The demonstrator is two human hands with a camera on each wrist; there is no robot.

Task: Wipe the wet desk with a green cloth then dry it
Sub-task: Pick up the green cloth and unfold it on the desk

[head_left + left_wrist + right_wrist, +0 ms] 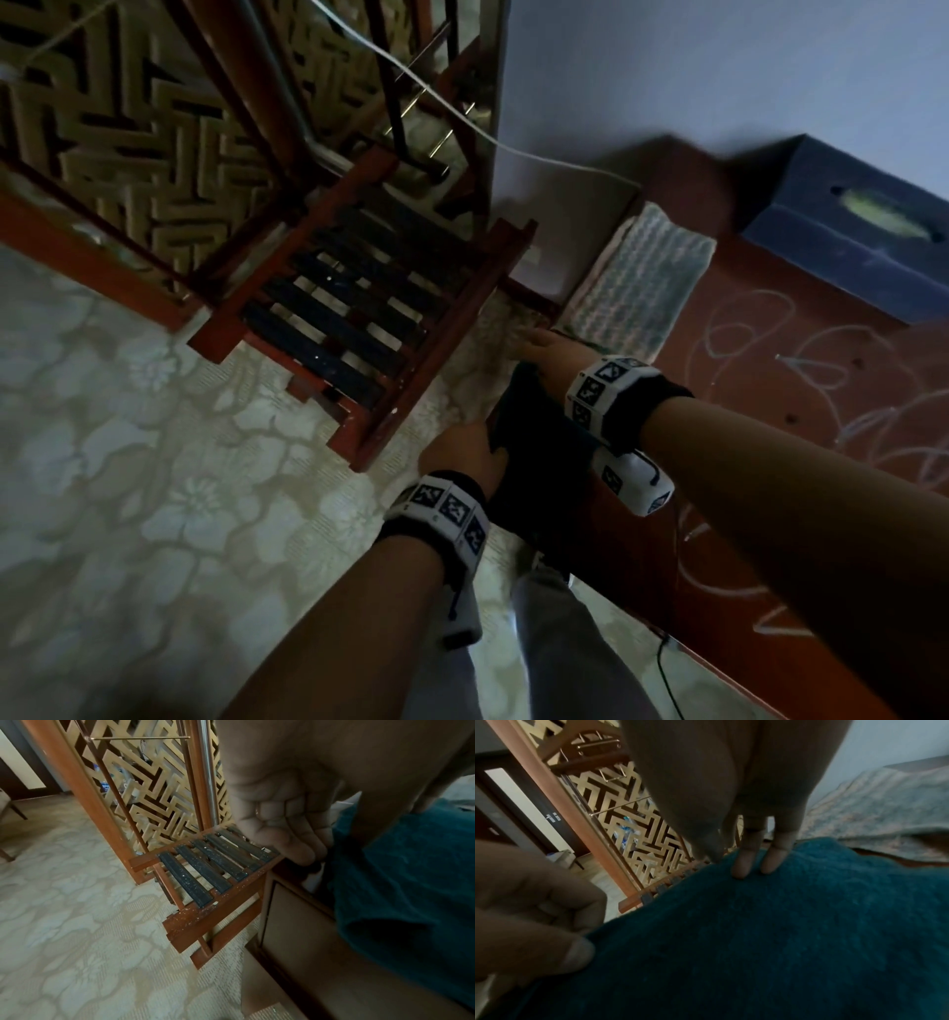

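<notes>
A dark teal-green cloth [539, 452] hangs between both hands at the left end of the reddish-brown desk [770, 514]. Wet squiggly streaks [832, 401] cover the desk top. My left hand [480, 447] pinches the cloth's near edge, with its thumb [577, 953] pressed on the fabric [757, 943]. My right hand [536, 354] holds the far edge, and two of its fingertips [741, 868] curl over the cloth. In the left wrist view the left hand's fingers [290, 833] are curled next to the cloth [411, 882].
A folded pale patterned cloth [642, 277] lies on the desk's far left corner. A dark blue box [847, 246] stands against the wall behind the streaks. A wooden luggage rack [359, 308] with black straps stands on the carpet left of the desk. My leg [565, 642] is below.
</notes>
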